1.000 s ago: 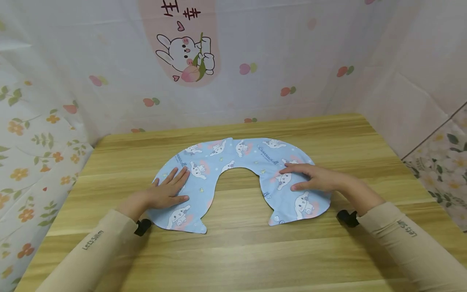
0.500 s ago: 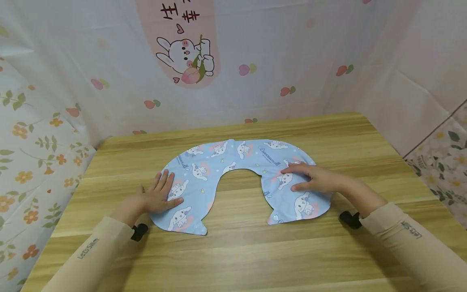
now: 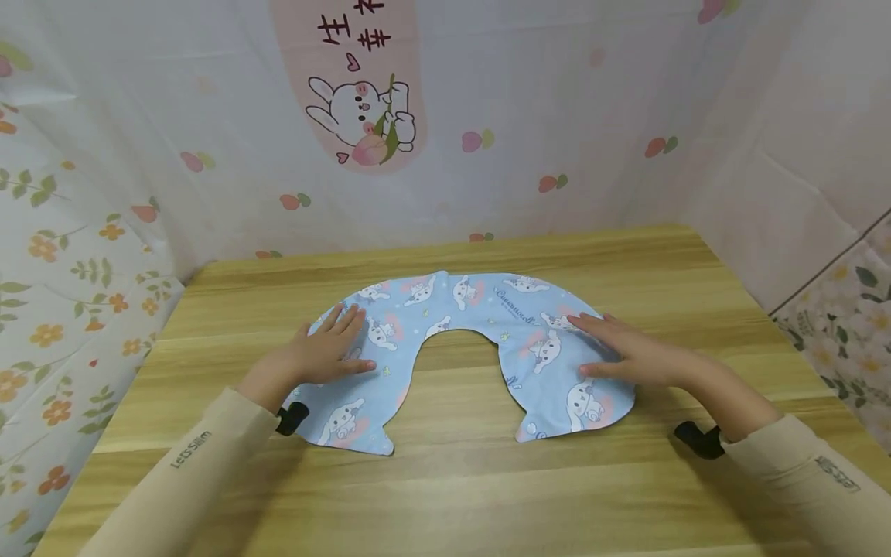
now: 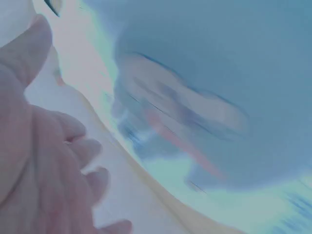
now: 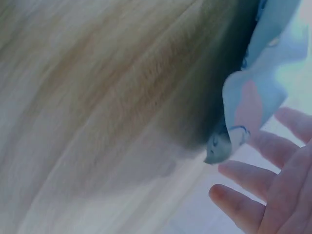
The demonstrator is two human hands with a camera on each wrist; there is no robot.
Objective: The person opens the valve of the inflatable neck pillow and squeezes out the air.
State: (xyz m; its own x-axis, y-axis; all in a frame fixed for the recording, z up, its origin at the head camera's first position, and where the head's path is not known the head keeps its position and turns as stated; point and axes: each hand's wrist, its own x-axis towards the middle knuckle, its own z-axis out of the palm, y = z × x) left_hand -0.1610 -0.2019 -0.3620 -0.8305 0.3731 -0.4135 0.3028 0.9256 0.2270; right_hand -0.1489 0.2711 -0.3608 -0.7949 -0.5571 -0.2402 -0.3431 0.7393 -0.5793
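Observation:
A flat, U-shaped light-blue cloth piece (image 3: 480, 302), shaped like a neck pillow cover and printed with white cartoon puppies, lies with its two ends toward the person. My left hand (image 3: 316, 357) is over its left arm, fingers spread and pointing away. Over the outer edge of the right arm is my right hand (image 3: 640, 352), fingers extended and thumb apart. Blurred cloth (image 4: 204, 53) fills much of the left wrist view, with the left hand (image 4: 44, 146) beside it. In the right wrist view, straight fingers of the right hand (image 5: 273, 180) show close beside the cloth's edge (image 5: 248, 107).
The wood-grain table (image 3: 445, 495) lies under the cloth. Behind it hangs a pale curtain (image 3: 592, 93) with a rabbit and fruit print. Flowered sheeting (image 3: 83, 309) borders the left side. Dark wrist straps with mounts (image 3: 698, 439) sit below the beige sleeves (image 3: 202, 456).
The left hand slid out to the cloth's left edge, then came back inward over it. The right hand has shifted outward to the right, its fingers straighter. The cloth keeps its shape.

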